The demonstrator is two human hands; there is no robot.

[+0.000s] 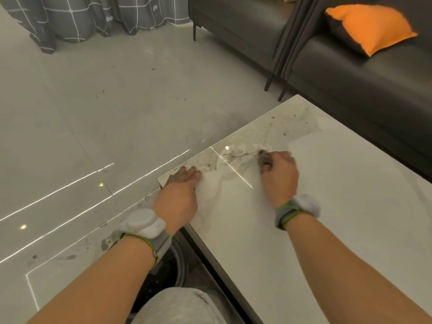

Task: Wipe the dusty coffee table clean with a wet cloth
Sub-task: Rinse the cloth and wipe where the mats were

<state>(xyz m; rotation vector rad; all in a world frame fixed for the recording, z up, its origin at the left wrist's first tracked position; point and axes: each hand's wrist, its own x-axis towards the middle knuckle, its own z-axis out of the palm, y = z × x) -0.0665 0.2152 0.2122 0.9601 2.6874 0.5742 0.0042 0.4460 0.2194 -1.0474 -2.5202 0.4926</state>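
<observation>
A pale marble-look coffee table (339, 206) fills the lower right. Its far left corner carries grey dust and dark specks, with wet streaks between my hands. My right hand (279, 174) is closed around a dark bunched cloth (264, 158) and presses it on the tabletop beside the wet streaks. Only a small end of the cloth shows past my fingers. My left hand (180, 195) lies flat, fingers together, on the table's near left corner and holds nothing. Both wrists wear grey straps with white devices.
A dark grey sofa (350, 85) with thin legs runs along the table's far side, with an orange cushion (371, 26) on it. Grey checked curtains (93, 17) hang at the top left. Glossy floor tiles (93, 127) with dirt marks lie to the left. My grey-clad knee (177, 307) is below.
</observation>
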